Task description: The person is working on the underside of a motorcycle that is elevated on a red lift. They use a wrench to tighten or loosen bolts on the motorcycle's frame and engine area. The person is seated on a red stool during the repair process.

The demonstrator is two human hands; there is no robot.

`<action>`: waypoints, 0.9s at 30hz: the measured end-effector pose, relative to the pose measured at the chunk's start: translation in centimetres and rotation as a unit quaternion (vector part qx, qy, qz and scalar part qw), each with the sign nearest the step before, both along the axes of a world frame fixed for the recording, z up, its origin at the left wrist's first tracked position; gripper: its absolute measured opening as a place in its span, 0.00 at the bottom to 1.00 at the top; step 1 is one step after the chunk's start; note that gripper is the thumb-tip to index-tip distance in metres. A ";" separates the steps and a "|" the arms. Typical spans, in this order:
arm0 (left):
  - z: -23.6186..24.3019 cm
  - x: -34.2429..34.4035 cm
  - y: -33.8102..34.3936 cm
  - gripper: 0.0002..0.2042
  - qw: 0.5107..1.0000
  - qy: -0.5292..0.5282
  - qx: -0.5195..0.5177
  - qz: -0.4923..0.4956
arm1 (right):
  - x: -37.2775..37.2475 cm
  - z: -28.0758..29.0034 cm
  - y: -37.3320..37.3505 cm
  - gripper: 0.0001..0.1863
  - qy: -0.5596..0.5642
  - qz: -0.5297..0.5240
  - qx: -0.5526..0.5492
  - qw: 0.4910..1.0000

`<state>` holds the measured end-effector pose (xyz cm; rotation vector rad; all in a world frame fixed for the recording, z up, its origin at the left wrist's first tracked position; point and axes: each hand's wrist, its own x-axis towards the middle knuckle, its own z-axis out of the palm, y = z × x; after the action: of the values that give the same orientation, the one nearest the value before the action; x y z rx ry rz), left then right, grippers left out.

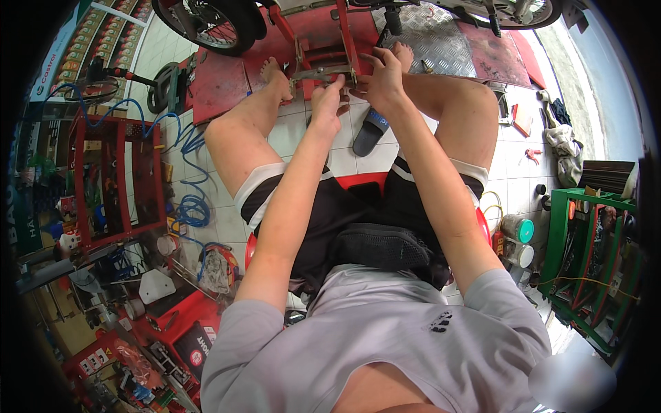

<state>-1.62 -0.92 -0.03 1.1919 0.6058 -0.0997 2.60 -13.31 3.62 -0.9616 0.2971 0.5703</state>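
Metal bracket (323, 71): upper centre of the frame, at the foot of the red lift frame (323, 31), long axis running left to right.
Left hand (327, 103): just below the bracket, fingertips closed onto its lower edge.
Right hand (382, 79): at the bracket's right end, fingers curled around it.
Nearer hand: both touch; the right sits higher.
Black sandal (368, 131): on the floor tiles below the hands.

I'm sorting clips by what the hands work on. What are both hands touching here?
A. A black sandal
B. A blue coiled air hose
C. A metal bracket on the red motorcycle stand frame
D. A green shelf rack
C: the left hand and right hand both meet at the metal bracket on the red stand frame, between the person's bare feet.
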 end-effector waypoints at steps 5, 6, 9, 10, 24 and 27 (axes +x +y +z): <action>0.2 -0.2 -0.2 0.09 1.000 -0.006 -0.016 -0.011 | 0.1 -0.3 -0.1 0.36 0.000 -0.001 0.000 1.000; 0.2 -0.3 -0.4 0.08 1.000 -0.020 -0.010 -0.003 | 0.1 -0.2 0.0 0.36 0.003 -0.001 -0.002 1.000; 0.2 -0.2 -0.4 0.08 1.000 -0.023 0.013 0.001 | -0.1 -0.1 0.1 0.35 0.009 -0.003 -0.009 1.000; 0.1 -0.2 -0.4 0.07 1.000 -0.018 0.022 -0.001 | -0.2 -0.1 0.2 0.35 0.011 -0.004 -0.012 1.000; -3.1 -1.2 -0.7 0.10 0.995 0.071 -0.070 0.021 | 1.0 9.7 -9.0 0.23 -0.410 0.096 -0.413 0.807; -2.8 -1.1 -2.1 0.10 0.993 0.088 -0.070 0.035 | 7.3 10.4 -16.0 0.23 -0.361 0.080 -0.455 0.810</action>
<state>-2.74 -3.02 -2.86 1.0311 0.7814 -0.1866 9.88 -29.33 14.00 -2.0733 -0.2465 0.1399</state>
